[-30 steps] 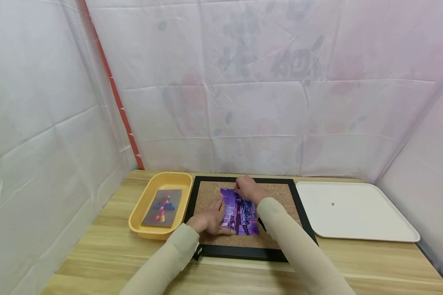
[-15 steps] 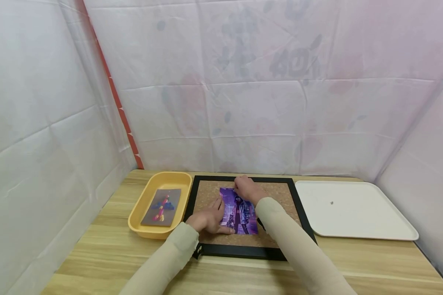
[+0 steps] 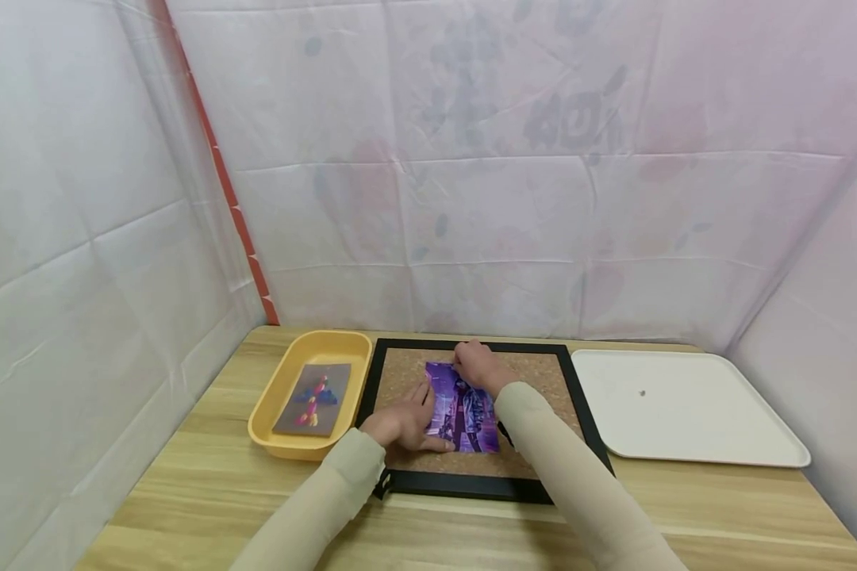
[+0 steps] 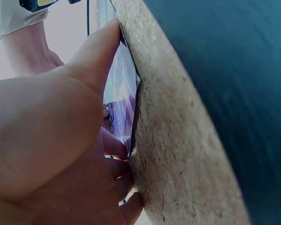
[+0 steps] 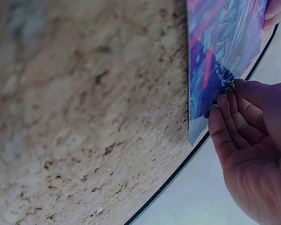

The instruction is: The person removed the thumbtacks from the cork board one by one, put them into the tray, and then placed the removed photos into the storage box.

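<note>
Item one: purple, glossy rectangular print with a standing figure (image 3: 464, 419), lower centre of the frame, flat on the cork.

Progress, as judged: placing looks done; fastening looks under way. Whether anything secures the top edge is hidden behind your fingers. Left over, apparently: one picture card.

Item two: your left hand (image 3: 403, 420), fingers straight and slightly apart, pressing the print's left side, thumb along its bottom edge.

Item three: your right hand (image 3: 480, 366), at the print's top edge, fingers curled, thumb and fingertips drawn together against the surface. You have the print directly beneath them; whether a small piece is pinched there, you cannot tell.

Item four: brown cork board with a black frame (image 3: 403, 366), under the print.

Item five: yellow oval-cornered tray (image 3: 266, 412), left of the board, holding a grey card with a pink-and-blue design (image 3: 314, 400).

Item six: white shallow rectangular tray (image 3: 707, 420), right of the board, bearing one tiny dark piece (image 3: 642, 393).

Item seven: light wood-grain table (image 3: 193, 500), beneath everything.
</note>
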Demonstrator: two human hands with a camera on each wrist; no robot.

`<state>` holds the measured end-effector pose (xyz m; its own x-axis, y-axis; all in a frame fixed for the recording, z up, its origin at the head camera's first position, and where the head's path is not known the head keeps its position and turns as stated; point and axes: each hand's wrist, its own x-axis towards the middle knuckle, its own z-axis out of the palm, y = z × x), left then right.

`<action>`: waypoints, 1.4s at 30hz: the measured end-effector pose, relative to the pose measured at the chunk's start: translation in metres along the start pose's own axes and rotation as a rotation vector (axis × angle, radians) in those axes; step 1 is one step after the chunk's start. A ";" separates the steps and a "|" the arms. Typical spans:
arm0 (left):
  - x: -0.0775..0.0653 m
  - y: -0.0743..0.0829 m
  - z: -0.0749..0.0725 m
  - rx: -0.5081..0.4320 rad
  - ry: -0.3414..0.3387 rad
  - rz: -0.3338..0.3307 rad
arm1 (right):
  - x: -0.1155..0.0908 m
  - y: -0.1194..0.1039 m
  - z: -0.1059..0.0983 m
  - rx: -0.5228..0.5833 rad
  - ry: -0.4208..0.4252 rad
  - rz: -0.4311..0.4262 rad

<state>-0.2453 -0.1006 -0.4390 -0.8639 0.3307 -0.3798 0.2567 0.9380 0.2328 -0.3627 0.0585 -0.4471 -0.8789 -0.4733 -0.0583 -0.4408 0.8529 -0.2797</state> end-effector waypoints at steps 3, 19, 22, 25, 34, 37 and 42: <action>0.000 0.001 -0.001 0.005 -0.003 0.000 | -0.001 0.000 0.000 -0.002 0.002 0.003; 0.002 0.001 -0.001 0.011 -0.012 0.011 | -0.002 0.006 0.001 0.042 0.030 -0.023; 0.001 0.002 -0.001 0.015 -0.013 0.010 | -0.002 0.006 0.001 0.042 0.021 -0.013; 0.005 -0.001 0.003 0.022 -0.001 0.010 | -0.001 0.006 0.002 0.045 0.019 -0.013; 0.001 0.001 -0.002 0.031 -0.016 -0.006 | 0.001 0.008 0.004 0.044 0.020 -0.017; 0.002 0.000 -0.001 0.036 -0.011 -0.002 | 0.001 0.007 0.004 0.042 0.014 -0.019; 0.001 0.000 -0.001 0.041 -0.009 0.001 | -0.001 0.002 0.005 0.019 -0.021 -0.009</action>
<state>-0.2467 -0.1004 -0.4380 -0.8596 0.3328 -0.3878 0.2758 0.9410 0.1962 -0.3620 0.0600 -0.4523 -0.8709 -0.4855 -0.0761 -0.4447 0.8446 -0.2981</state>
